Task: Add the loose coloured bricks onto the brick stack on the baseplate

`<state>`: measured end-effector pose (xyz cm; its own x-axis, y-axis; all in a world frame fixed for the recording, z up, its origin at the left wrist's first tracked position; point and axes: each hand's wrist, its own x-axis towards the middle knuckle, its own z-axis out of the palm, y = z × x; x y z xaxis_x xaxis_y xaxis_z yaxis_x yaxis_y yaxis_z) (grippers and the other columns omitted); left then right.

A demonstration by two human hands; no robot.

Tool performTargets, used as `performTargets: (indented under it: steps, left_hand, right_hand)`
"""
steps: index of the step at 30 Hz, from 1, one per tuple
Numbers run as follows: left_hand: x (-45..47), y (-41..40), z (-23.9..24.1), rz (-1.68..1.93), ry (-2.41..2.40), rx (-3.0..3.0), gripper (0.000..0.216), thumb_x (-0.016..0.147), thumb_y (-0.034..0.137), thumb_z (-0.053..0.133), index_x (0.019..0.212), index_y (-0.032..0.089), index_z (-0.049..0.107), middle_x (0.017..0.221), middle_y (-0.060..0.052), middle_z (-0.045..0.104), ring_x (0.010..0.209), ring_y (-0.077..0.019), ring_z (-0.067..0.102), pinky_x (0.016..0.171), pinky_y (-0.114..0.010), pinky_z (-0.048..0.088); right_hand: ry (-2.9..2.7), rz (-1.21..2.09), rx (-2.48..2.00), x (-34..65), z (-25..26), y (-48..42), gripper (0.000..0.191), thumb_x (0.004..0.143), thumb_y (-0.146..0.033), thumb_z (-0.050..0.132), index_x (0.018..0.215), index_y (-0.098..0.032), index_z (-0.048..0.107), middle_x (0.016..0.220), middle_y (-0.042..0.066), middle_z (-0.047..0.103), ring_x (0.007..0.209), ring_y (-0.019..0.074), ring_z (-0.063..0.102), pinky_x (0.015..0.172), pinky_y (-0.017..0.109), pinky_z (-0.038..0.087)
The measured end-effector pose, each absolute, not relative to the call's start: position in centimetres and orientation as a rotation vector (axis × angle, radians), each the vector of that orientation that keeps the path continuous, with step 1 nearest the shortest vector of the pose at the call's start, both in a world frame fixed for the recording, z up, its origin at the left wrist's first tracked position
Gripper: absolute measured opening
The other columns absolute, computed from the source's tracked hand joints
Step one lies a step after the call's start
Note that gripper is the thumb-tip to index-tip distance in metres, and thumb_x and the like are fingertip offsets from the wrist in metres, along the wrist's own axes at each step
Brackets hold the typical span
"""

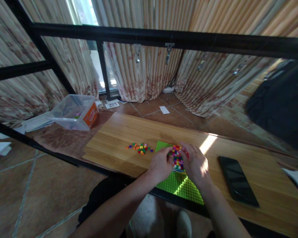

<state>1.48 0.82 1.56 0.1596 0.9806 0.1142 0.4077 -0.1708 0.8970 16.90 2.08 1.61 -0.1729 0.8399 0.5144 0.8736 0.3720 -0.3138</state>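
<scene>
A block of many small coloured bricks [178,160] stands on a green studded baseplate [178,185] on a wooden table [119,138]. My left hand [161,164] is curled against the block's left side, fingers closed on it. From the right, my right hand [196,163] wraps the block's other side, fingers pressed to its top edge. A scatter of several loose coloured bricks [140,147] lies on the table to the left of the baseplate.
A black phone [238,181] lies on the table to the right. A clear plastic bin [74,112] sits on the tiled floor at left. A black metal frame [149,36] and curtains stand behind. A dark bag [280,102] is at right.
</scene>
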Motion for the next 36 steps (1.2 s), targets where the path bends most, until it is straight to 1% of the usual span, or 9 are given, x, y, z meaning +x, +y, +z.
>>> performTargets:
  steps: [7, 11, 16, 19, 25, 29, 36]
  left_hand:
    - [1.4, 0.8, 1.3, 0.96, 1.361, 1.708, 0.036, 0.085, 0.014, 0.048, 0.119, 0.015, 0.06, 0.119, -0.01, 0.066, 0.109, -0.0199, 0.062, 0.099, -0.037, 0.049]
    - [1.4, 0.8, 1.3, 0.958, 1.363, 1.717, 0.036, 0.085, 0.015, 0.048, 0.119, 0.014, 0.06, 0.118, -0.01, 0.066, 0.109, -0.0201, 0.061, 0.099, -0.037, 0.049]
    - [1.4, 0.8, 1.4, 0.961, 1.347, 1.729, 0.035, 0.085, 0.014, 0.048, 0.118, 0.015, 0.06, 0.117, -0.009, 0.067, 0.109, -0.0201, 0.061, 0.099, -0.037, 0.049]
    - [1.4, 0.7, 1.5, 0.959, 1.352, 1.731, 0.035, 0.085, 0.014, 0.048, 0.117, 0.016, 0.06, 0.115, -0.009, 0.067, 0.107, -0.0199, 0.062, 0.098, -0.038, 0.049]
    - [1.4, 0.7, 1.5, 0.971, 1.346, 1.742, 0.034, 0.085, 0.014, 0.048, 0.117, 0.016, 0.06, 0.115, -0.009, 0.067, 0.107, -0.0199, 0.062, 0.1, -0.037, 0.048]
    - [1.4, 0.7, 1.4, 0.965, 1.347, 1.752, 0.034, 0.085, 0.015, 0.048, 0.116, 0.015, 0.06, 0.114, -0.01, 0.067, 0.107, -0.0209, 0.061, 0.099, -0.039, 0.048]
    - [1.3, 0.5, 1.9, 0.949, 1.354, 1.739, 0.034, 0.085, 0.015, 0.048, 0.118, 0.015, 0.06, 0.115, -0.01, 0.067, 0.108, -0.0212, 0.061, 0.101, -0.039, 0.047]
  right_hand:
    - [-1.903, -0.07, -1.567, 17.3, 2.8, 1.4, 0.033, 0.093, -0.027, 0.042, 0.119, -0.02, 0.06, 0.096, 0.005, 0.067, 0.08, 0.0163, 0.064, 0.062, 0.027, 0.05]
    - [-1.891, -0.041, -1.52, 17.5, 3.0, 1.2, 0.031, 0.092, -0.029, 0.045, 0.115, -0.02, 0.062, 0.095, 0.005, 0.068, 0.081, 0.0161, 0.065, 0.067, 0.027, 0.052]
    - [-1.964, 0.009, -1.427, 17.5, 2.6, 1.2, 0.028, 0.093, -0.029, 0.044, 0.109, -0.023, 0.066, 0.102, 0.005, 0.071, 0.091, 0.0171, 0.067, 0.078, 0.031, 0.055]
    - [-1.971, -0.004, -1.391, 17.4, 2.3, 1.3, 0.026, 0.093, -0.029, 0.046, 0.106, -0.022, 0.067, 0.102, 0.004, 0.072, 0.093, 0.0168, 0.067, 0.082, 0.031, 0.054]
    - [-1.909, -0.081, -1.496, 16.6, 1.9, 1.3, 0.026, 0.093, -0.028, 0.045, 0.105, -0.02, 0.067, 0.102, 0.005, 0.072, 0.088, 0.0156, 0.068, 0.077, 0.028, 0.054]
    - [-1.888, -0.083, -1.533, 16.2, 1.7, 1.4, 0.028, 0.093, -0.032, 0.045, 0.104, -0.02, 0.068, 0.101, 0.005, 0.072, 0.086, 0.016, 0.068, 0.076, 0.028, 0.053]
    - [-1.851, -0.052, -1.551, 16.6, 1.9, 1.3, 0.026, 0.089, -0.033, 0.049, 0.102, -0.023, 0.069, 0.099, 0.004, 0.073, 0.085, 0.0181, 0.068, 0.072, 0.03, 0.053]
